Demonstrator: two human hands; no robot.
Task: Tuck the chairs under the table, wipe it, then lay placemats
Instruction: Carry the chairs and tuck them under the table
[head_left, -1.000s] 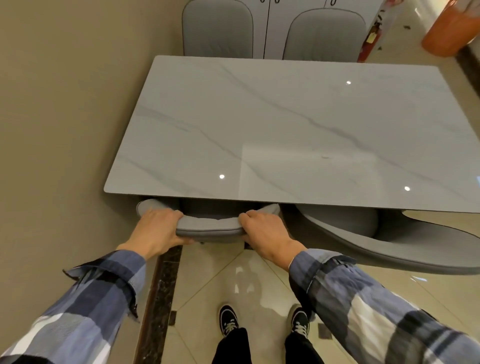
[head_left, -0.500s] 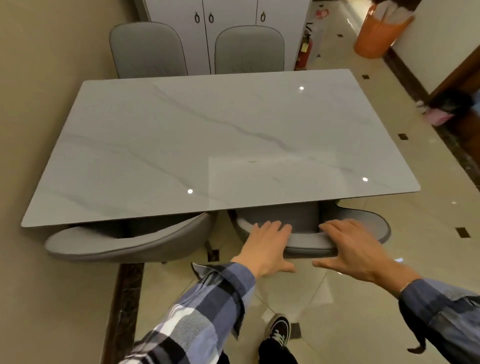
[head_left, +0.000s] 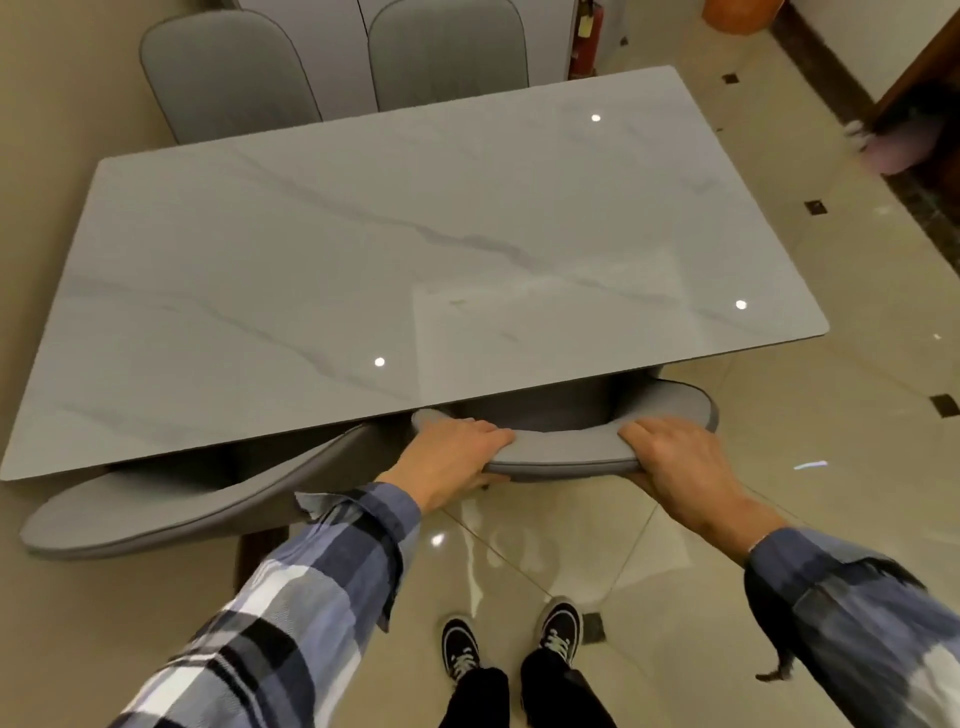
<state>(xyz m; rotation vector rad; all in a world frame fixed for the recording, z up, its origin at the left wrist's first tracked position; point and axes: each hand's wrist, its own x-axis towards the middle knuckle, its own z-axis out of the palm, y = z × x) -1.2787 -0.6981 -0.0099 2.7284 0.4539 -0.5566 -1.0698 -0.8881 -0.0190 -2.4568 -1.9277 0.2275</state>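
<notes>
A white marble-look table (head_left: 363, 249) fills the middle of the view. On its near side stand two grey padded chairs. The near right chair (head_left: 566, 447) has its backrest top just past the table edge, its seat hidden under the top. My left hand (head_left: 452, 457) grips the left end of that backrest and my right hand (head_left: 675, 452) grips the right end. The near left chair (head_left: 156, 509) sits partly under the table, its backrest sticking out. Two more grey chairs (head_left: 228, 73) (head_left: 447, 52) stand at the far side, their backs upright against the table edge.
A beige wall (head_left: 47, 130) runs close along the table's left side. White cabinets (head_left: 343, 47) and a red fire extinguisher (head_left: 584, 36) stand behind the far chairs. An orange bin (head_left: 737, 15) is far right. Glossy tiled floor (head_left: 779, 467) lies to the right and around my feet.
I have shifted from the near left chair to the near right chair. Both hands, flat and open above its backrest half a second ago, now grip it.
</notes>
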